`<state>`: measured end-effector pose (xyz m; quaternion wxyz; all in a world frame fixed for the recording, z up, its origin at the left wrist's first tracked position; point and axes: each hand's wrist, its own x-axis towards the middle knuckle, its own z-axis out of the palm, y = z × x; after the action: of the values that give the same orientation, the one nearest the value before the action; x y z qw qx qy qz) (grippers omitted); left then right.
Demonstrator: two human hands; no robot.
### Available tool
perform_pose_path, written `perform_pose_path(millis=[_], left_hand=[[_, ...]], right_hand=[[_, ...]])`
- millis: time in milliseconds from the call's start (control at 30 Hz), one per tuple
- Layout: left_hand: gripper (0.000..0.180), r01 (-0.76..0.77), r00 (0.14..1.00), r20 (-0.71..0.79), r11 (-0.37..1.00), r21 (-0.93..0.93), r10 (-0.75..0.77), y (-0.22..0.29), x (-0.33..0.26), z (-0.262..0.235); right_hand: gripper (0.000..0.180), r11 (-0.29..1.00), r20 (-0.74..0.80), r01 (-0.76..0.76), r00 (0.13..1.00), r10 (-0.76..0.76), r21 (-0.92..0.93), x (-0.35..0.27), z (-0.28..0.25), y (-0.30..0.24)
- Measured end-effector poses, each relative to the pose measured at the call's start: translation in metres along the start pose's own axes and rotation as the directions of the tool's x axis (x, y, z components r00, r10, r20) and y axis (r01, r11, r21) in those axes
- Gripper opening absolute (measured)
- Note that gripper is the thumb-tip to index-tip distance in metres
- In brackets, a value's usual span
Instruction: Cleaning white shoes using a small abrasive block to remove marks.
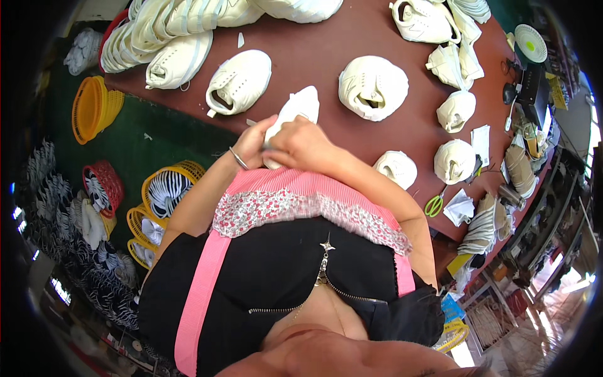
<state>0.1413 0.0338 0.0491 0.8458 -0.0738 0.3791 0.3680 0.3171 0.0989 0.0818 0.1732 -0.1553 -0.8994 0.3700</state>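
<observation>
Between my hands, at the near edge of the reddish-brown table, is a white shoe upper (304, 103), its rounded end pointing away from me. My left hand (254, 141) is closed around its left side, and a bracelet shows at that wrist. Over the upper's near part, my right hand (299, 144) lies with curled fingers, slightly blurred. The hands hide much of the piece. Beyond them stand a cream shoe upper (251, 74) with eyelets, on the left, and another upper (380, 80), on the right. A smaller upper (396, 168) lies beside my right forearm.
Many uppers (169, 25) are heaped at the far left of the table (308, 34). Green-handled scissors (433, 205) and white papers (480, 144) lie at the right. Yellow baskets (97, 110) stand left of the table, some filled with striped pieces (168, 193).
</observation>
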Motion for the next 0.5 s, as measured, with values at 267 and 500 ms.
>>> perform_pose_path(millis=[267,500], left_hand=[[0.050,-0.010,0.991,0.130,0.996,-0.089,0.022,-0.010,0.000,-0.007],[0.055,-0.058,0.995,0.067,0.986,-0.158,0.069,-0.017,0.007,-0.014]], right_hand=[[0.027,0.981,-0.243,-0.195,0.952,0.185,-0.019,0.002,-0.024,0.025],[0.035,0.857,-0.439,-0.441,0.847,0.300,-0.265,0.006,0.010,0.073]])
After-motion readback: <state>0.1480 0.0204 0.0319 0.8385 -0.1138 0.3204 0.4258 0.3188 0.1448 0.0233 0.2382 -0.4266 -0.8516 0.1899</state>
